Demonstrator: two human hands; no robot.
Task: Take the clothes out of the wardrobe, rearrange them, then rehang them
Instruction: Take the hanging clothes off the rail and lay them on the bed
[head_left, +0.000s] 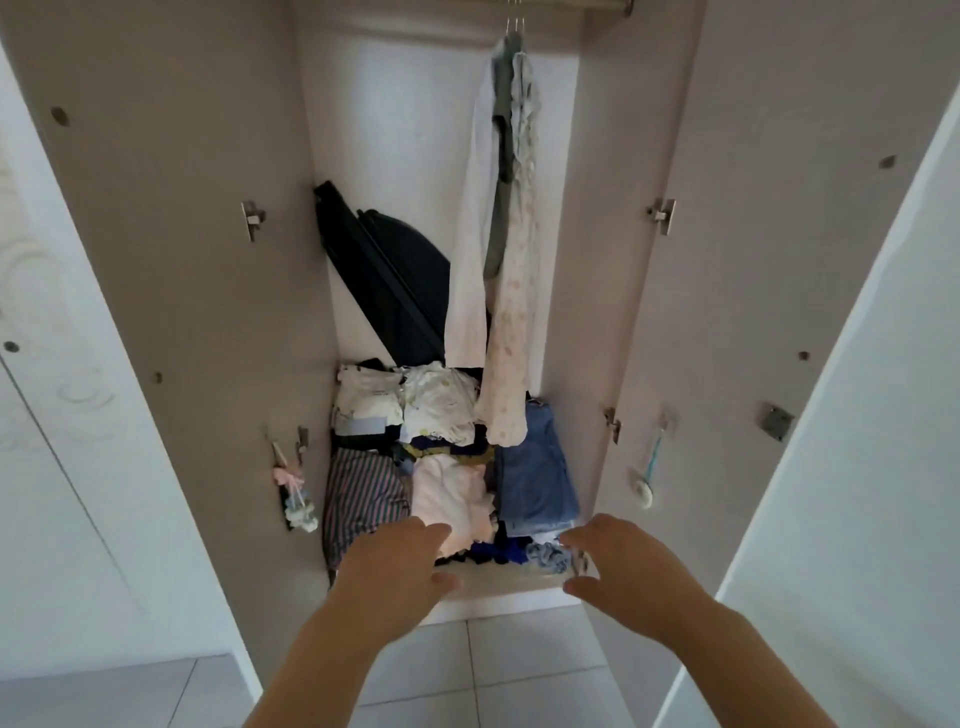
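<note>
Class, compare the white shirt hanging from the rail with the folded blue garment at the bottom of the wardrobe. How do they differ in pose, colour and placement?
The white shirt hangs full length from the rail; the folded blue garment lies flat in the pile on the wardrobe floor.
The shirt is white; the folded garment is mid blue.
The shirt hangs among other hanging clothes at the back; the blue garment sits lower right, nearer the right hand.
Neither is being touched.

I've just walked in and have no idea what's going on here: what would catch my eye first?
Two bare hands, the left hand and right hand, reach open toward the wardrobe floor, where a jumble of folded clothes lies heaped. Above, a few pale hanging garments dangle from the rail at top right, and a dark slanted object leans against the back wall.
</note>
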